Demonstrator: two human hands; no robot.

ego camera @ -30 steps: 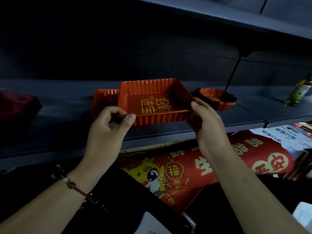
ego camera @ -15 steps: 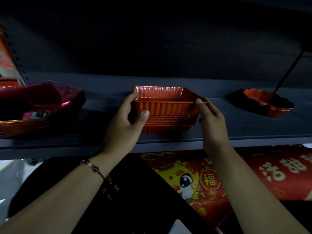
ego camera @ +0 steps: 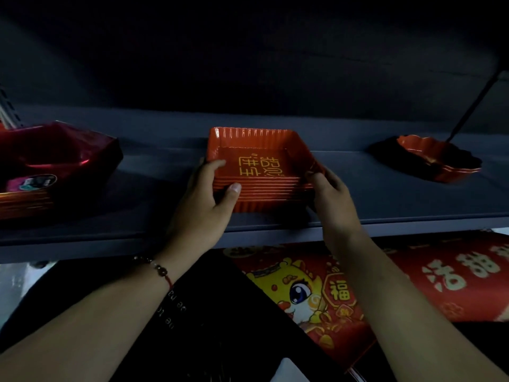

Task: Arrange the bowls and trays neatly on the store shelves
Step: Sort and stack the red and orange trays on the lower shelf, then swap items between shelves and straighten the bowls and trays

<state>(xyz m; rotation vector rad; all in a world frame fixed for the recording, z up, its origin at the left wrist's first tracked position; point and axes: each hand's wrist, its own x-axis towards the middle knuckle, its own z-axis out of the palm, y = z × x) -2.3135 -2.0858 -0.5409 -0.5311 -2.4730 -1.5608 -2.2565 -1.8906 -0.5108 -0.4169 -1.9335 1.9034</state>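
nearest, the left hand (ego camera: 202,201) and right hand (ego camera: 332,198) grip opposite sides of a stack of red square trays (ego camera: 261,172) sitting on the grey shelf (ego camera: 154,216); farther right lie scalloped red bowls (ego camera: 440,158), farther left wrapped trays (ego camera: 49,166).

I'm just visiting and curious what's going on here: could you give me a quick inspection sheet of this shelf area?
Surface: grey shelf, dimly lit.
Job's things: stack of red square trays at mid-shelf; scalloped red bowls to the right; wrapped red trays to the left.
Clutter: nothing seen on the shelf.
Hands: left hand and right hand grip the stack's sides, fingers curled over the rims.
Cables: nothing seen.
Surroundings: red dragon-print banner below the shelf.
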